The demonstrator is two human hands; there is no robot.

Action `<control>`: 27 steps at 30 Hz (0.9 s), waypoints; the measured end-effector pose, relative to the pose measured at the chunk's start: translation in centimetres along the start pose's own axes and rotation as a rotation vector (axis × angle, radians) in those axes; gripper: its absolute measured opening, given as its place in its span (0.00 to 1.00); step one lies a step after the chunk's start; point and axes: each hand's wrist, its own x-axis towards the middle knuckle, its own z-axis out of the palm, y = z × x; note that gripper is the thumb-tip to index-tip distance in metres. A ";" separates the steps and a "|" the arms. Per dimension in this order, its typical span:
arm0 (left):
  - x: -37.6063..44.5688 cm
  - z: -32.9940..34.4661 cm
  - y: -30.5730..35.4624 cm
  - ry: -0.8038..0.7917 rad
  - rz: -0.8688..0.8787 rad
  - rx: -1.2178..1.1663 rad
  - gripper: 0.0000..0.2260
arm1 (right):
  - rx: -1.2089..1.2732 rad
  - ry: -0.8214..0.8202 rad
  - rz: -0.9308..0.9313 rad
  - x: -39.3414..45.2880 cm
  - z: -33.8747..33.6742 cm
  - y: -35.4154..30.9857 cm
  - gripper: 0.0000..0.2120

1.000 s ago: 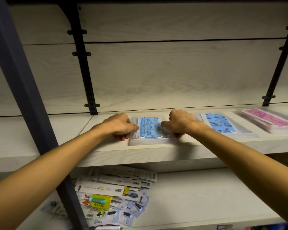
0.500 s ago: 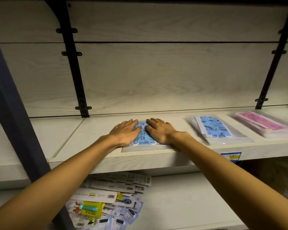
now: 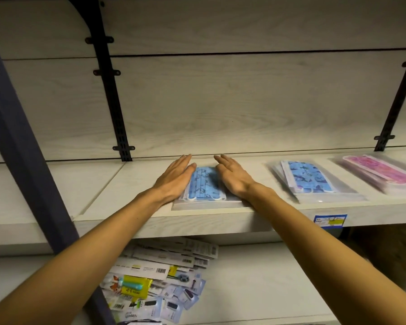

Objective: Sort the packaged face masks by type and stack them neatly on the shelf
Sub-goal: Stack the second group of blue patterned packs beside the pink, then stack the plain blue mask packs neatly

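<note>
A stack of blue mask packets [image 3: 203, 186] is flanked on the shelf [image 3: 220, 219] by the left hand [image 3: 174, 180] and right hand [image 3: 234, 178], each grip wide, fingers straight, edges pressed against its sides. The stack's side edges are hidden. A second blue stack [image 3: 307, 179] and a pink stack [image 3: 382, 173], cut off at the right, are blurred.

Dim warm light, wide-angle bowing at edges, right side motion-blurred
</note>
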 end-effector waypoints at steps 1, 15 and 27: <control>-0.4 -0.2 0.2 0.035 0.004 -0.013 0.26 | 0.008 0.002 -0.016 -0.1 -0.1 0.0 0.25; -3.2 -1.3 2.1 -0.038 -0.003 0.251 0.26 | -0.177 -0.102 -0.055 -0.1 0.0 -0.4 0.28; -15.0 -11.2 -3.1 0.170 0.227 0.443 0.27 | -0.453 0.056 -0.273 -8.5 -0.2 -12.0 0.26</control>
